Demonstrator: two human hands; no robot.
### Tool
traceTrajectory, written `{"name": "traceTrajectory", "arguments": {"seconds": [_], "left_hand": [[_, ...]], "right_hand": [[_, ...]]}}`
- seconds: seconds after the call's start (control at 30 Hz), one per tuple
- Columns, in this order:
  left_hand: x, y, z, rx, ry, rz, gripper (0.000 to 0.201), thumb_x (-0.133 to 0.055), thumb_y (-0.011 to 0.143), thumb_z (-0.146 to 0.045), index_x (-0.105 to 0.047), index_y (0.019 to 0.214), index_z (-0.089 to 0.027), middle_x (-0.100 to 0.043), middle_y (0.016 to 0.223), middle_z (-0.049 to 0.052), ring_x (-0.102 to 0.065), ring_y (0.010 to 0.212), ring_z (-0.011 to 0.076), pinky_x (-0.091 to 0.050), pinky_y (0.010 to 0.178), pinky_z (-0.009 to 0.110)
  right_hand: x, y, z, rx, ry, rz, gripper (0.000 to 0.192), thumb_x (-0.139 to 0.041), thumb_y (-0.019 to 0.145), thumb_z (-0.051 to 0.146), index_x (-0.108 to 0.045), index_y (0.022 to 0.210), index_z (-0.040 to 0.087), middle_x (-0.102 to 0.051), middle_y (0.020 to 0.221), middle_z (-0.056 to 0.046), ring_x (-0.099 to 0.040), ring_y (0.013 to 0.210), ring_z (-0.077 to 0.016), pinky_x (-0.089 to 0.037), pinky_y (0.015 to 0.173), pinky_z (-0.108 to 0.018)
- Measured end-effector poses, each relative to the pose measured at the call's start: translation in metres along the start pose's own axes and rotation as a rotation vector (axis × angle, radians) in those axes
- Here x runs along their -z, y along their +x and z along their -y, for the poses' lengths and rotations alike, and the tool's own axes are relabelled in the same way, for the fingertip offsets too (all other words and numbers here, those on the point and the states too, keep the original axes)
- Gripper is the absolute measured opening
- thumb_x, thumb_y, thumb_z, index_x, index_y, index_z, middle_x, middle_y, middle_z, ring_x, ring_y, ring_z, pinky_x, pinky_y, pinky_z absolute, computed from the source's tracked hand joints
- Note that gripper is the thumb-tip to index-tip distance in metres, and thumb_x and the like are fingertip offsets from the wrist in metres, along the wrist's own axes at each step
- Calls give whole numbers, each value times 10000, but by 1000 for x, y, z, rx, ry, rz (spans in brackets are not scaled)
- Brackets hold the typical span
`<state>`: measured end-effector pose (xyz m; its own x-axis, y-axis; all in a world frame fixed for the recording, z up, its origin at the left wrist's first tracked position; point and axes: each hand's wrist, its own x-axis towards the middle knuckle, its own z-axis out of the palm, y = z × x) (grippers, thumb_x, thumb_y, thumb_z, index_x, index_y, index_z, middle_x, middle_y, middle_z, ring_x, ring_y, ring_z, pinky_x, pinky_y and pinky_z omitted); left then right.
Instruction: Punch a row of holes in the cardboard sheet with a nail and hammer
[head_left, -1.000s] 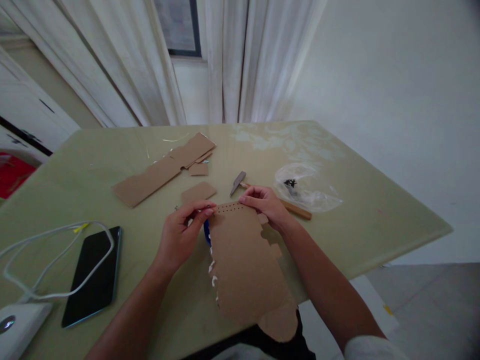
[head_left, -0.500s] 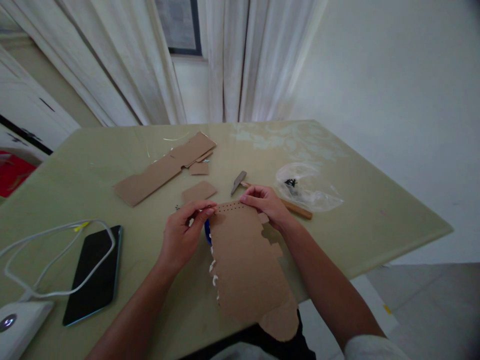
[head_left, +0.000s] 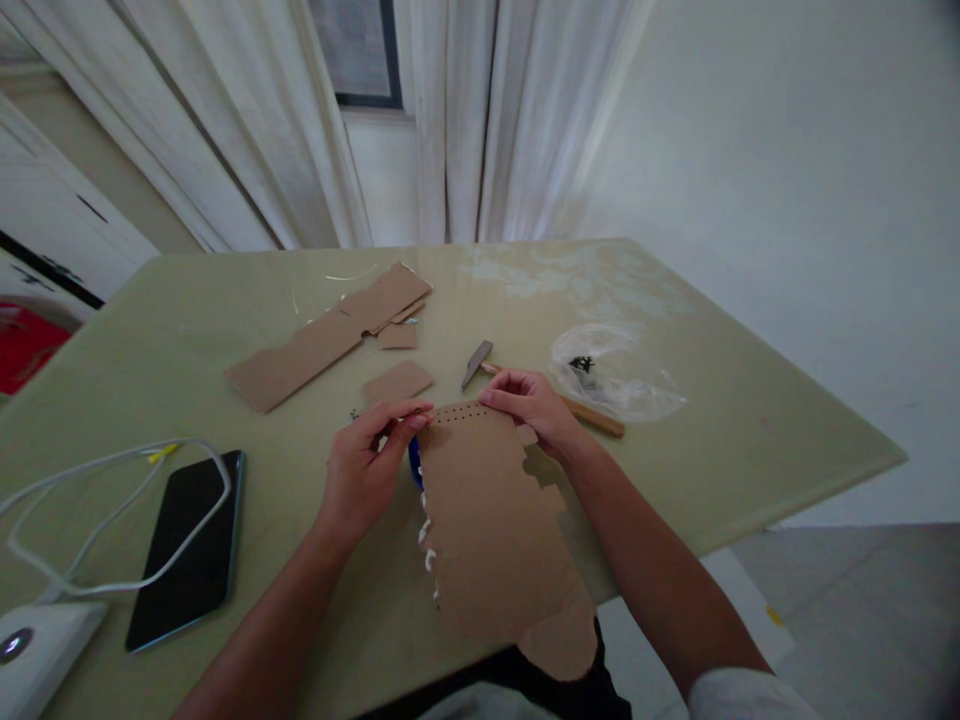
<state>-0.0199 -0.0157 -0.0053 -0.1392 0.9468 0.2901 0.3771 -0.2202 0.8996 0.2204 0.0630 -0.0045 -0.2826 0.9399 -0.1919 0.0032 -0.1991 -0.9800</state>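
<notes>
A large brown cardboard piece (head_left: 495, 520) hangs partly over the table's near edge. Two rows of small dark holes or dots run along its far end, and white loops line its left side. My left hand (head_left: 367, 460) pinches the far left corner between thumb and fingers. My right hand (head_left: 529, 405) grips the far right edge, thumb on top. Behind the left edge shows part of a blue object (head_left: 415, 463), mostly hidden. A hammer (head_left: 478, 364) lies just beyond my right hand, its wooden handle passing behind the hand.
A clear plastic bag (head_left: 630, 375) with small black pieces lies right of the hammer. Cardboard scraps (head_left: 322, 345) and a smaller piece (head_left: 397, 382) are at the back left. A phone (head_left: 187, 550), a white cable (head_left: 112, 587) and a white device (head_left: 45, 650) occupy the near left.
</notes>
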Motion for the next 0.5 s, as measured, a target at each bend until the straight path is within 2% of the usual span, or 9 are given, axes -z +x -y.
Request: {"name": "traceTrajectory", "arguments": {"seconds": [0.2,0.5], "left_hand": [[-1,-1,0,2,-12,-5,216,-720,971,-411,-866,1006,-256,-872,1001,34,-800,905,217,-633,849,332],[0,-1,-2,-13,8,-8,211,-712,975,-400,-865,998,-257,-871,988,26,-797,885,209,-625,815,312]], "right_hand": [[0,1,-1,-2,6,10,473,-980,649,595,-717,761,219,-633,697,17,-460,579,-110,-317,522,-274],[-1,0,1,-9,16,3,495,-997,614,598,-716,753,216,-634,689,18,-461,578,-105,-299,502,-256]]}}
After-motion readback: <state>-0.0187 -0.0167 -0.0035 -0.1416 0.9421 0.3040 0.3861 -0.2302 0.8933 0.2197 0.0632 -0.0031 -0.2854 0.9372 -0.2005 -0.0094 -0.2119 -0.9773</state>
